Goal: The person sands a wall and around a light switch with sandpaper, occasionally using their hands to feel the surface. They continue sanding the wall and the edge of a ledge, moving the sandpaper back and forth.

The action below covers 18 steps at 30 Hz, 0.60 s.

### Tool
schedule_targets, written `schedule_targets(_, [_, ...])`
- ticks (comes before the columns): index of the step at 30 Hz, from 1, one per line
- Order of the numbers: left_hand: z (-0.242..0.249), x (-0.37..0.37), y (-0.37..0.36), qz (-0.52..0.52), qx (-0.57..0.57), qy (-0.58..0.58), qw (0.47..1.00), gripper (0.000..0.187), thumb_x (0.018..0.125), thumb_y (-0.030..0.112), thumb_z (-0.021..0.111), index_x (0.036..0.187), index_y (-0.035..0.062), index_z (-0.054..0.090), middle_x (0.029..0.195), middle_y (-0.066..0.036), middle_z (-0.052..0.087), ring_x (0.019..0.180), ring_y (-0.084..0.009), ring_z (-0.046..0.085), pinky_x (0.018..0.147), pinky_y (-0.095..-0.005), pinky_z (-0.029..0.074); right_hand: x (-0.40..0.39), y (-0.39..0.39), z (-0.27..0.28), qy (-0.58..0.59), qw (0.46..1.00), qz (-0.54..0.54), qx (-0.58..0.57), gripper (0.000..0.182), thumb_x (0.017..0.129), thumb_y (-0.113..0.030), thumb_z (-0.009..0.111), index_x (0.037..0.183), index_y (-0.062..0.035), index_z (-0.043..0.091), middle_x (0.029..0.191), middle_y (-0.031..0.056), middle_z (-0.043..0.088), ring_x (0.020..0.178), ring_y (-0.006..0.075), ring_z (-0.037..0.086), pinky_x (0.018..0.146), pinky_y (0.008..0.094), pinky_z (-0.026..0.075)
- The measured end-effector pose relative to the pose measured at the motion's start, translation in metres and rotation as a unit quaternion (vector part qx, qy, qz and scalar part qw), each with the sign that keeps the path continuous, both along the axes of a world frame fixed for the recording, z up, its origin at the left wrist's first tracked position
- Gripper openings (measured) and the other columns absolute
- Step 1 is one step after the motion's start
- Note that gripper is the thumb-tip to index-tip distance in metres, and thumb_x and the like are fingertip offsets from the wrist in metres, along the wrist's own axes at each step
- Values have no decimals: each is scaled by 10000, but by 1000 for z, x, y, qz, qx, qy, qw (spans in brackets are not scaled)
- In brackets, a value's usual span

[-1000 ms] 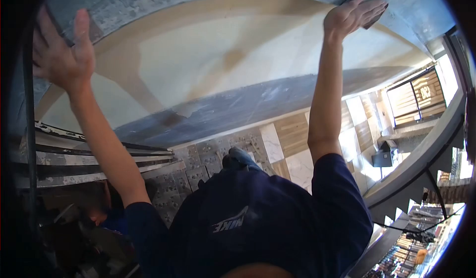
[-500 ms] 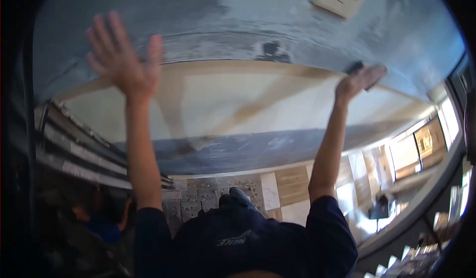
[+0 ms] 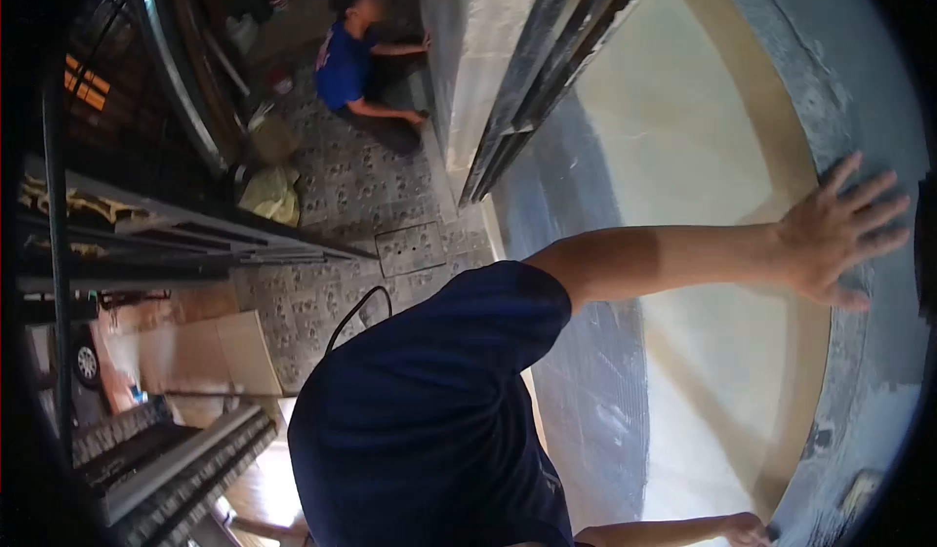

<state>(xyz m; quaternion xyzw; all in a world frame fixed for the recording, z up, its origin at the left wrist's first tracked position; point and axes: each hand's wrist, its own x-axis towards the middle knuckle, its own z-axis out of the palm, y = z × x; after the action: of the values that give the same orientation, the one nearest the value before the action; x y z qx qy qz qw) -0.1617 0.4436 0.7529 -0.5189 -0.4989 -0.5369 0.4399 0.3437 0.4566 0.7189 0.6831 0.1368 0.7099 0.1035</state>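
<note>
My left hand (image 3: 847, 235) lies on the grey upper wall (image 3: 883, 88) at the right with its fingers spread and nothing in it. Beneath it runs a tan border (image 3: 781, 147) around a cream wall panel (image 3: 683, 98). At the bottom edge, my right hand (image 3: 747, 529) is near the lower end of that border, its fingers bent. A small dark thing sits at its fingertips, too small to make out. A light switch plate (image 3: 861, 493) is on the grey wall to the right of that hand.
A person in a blue shirt (image 3: 346, 64) squats by a pale pillar (image 3: 493, 49) at the top. Dark metal frames (image 3: 537, 69) stand beside the pillar. A black gate (image 3: 195, 215) spans the left, near a yellowish bag (image 3: 270, 196). A car wheel (image 3: 86, 362) shows at far left.
The view has swung round to the left, bringing the squatting person and gate into clearer sight. My left hand now shows at the right and my right hand at the bottom edge.
</note>
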Motion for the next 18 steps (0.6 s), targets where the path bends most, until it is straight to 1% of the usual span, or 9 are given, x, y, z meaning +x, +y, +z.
schedule_targets(2, [0, 2, 1, -10, 16, -1, 1000, 852, 856, 738, 434, 1460, 137, 463, 1563, -199, 309, 1478, -427, 154, 1136, -697, -8, -8, 12, 2, -12, 999, 33, -6, 547, 1024, -347, 443, 1331, 104, 482, 1433, 331, 425, 1328, 510, 409, 1062, 614, 363])
schedule_targets(6, [-1, 1, 1, 0, 31, 0, 1000, 859, 849, 744, 438, 1453, 134, 474, 1558, -199, 319, 1478, -429, 155, 1136, -697, -5, -14, 18, 2, -22, 997, 77, -7, 547, 1024, -348, 443, 1332, 103, 481, 1434, 329, 426, 1328, 508, 410, 1063, 613, 362])
schedule_targets(9, [-2, 2, 3, -8, 36, -4, 999, 855, 843, 743, 452, 1438, 131, 492, 1552, -203, 325, 1473, -436, 164, 1134, -700, 1, -12, 20, -1, -27, 994, 103, -8, 548, 1025, -349, 442, 1332, 103, 481, 1435, 327, 426, 1328, 507, 411, 1064, 613, 362])
schedule_targets(12, [-1, 4, 5, -42, 24, -12, 999, 845, 841, 735, 469, 1430, 130, 502, 1547, -209, 331, 1467, -443, 172, 1129, -707, 15, -7, 18, -2, -30, 992, 126, -7, 548, 1025, -350, 441, 1333, 102, 480, 1436, 325, 426, 1328, 505, 412, 1064, 613, 362])
schedule_targets(18, [-2, 5, 10, -68, 42, -18, 997, 827, 831, 724, 493, 1398, 123, 530, 1521, -218, 358, 1452, -447, 199, 1117, -715, 49, 1, 15, 3, -40, 984, 172, 5, 549, 1026, -352, 440, 1334, 101, 479, 1437, 321, 427, 1329, 502, 413, 1065, 613, 362])
